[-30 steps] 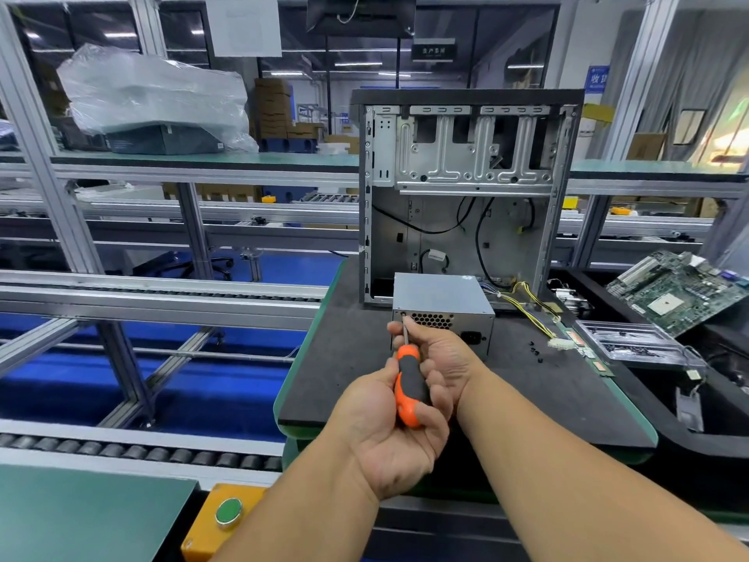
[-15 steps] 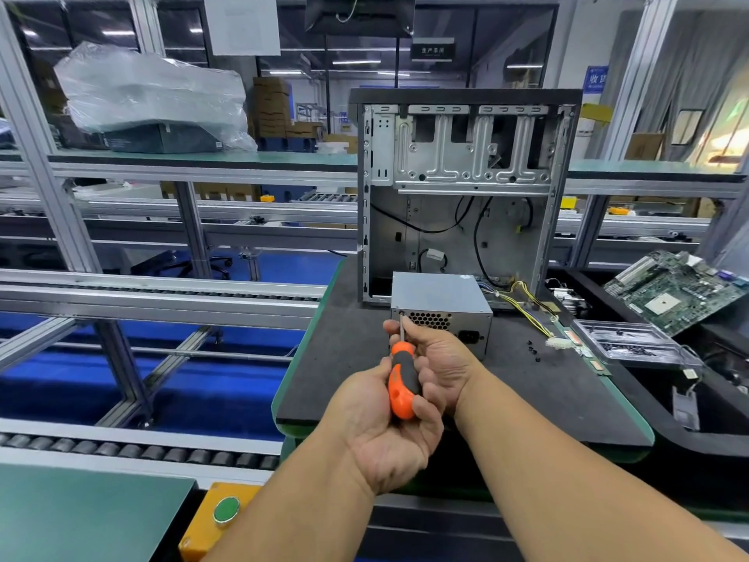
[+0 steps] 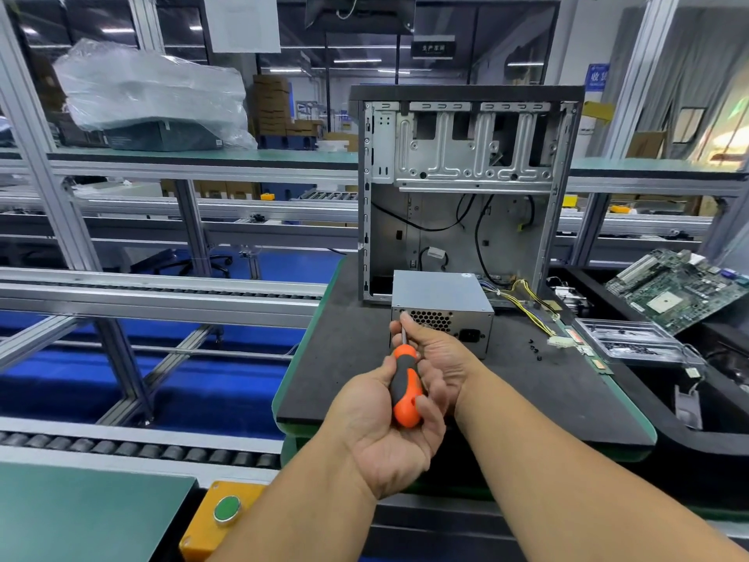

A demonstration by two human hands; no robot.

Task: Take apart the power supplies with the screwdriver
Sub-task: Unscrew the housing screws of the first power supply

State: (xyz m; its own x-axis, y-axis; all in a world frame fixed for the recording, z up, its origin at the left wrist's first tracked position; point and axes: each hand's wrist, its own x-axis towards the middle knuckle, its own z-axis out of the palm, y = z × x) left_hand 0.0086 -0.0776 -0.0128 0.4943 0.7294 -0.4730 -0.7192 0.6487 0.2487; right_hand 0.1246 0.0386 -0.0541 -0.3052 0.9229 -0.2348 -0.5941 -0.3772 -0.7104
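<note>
Screwdriver with orange-and-black handle point(image 3: 405, 393) sits at frame centre, your left hand point(image 3: 385, 434) curled round the handle. Your right hand point(image 3: 435, 354) pinches the metal shaft near the tip, which meets the lower left corner of the grey metal power supply box point(image 3: 444, 296). That box rests on the black bench mat point(image 3: 348, 358), just before the open grey computer case point(image 3: 466, 188). Loose black screws point(image 3: 535, 350) lie to its right.
</note>
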